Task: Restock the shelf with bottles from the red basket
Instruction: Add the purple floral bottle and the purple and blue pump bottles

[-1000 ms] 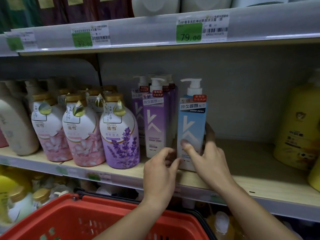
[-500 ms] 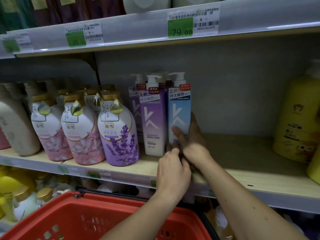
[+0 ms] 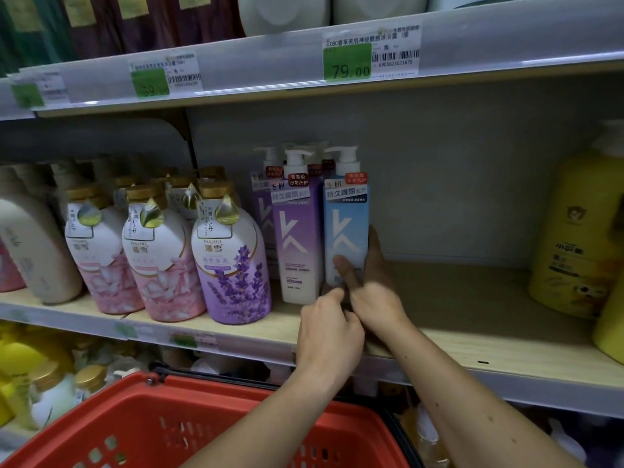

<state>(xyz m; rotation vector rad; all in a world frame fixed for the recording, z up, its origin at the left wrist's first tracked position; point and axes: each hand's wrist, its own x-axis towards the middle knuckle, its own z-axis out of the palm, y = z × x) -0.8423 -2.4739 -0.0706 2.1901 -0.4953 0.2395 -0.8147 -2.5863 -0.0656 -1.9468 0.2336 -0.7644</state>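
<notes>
I've got my right hand [image 3: 374, 292] wrapped round the lower part of the blue bottle [image 3: 346, 231], thumb across its front and fingers round the far side, and the bottle stands on the shelf [image 3: 472, 339] just beside the purple bottle [image 3: 297, 244]. My left hand [image 3: 329, 332] sits at the bottle's base with fingers curled; whether it actually pinches the bottle I cannot tell, since the right hand covers that corner. To seat it well I'd slide rather than lift, keeping the base flat on the board and nudging it until it lines up with its purple neighbour, then let go gently so it doesn't rock (tall, narrow bottles tip easily). Its long axis runs straight up, pump at the top with the spout pointing left, label facing me. The basket [image 3: 141, 430] waits below.
</notes>
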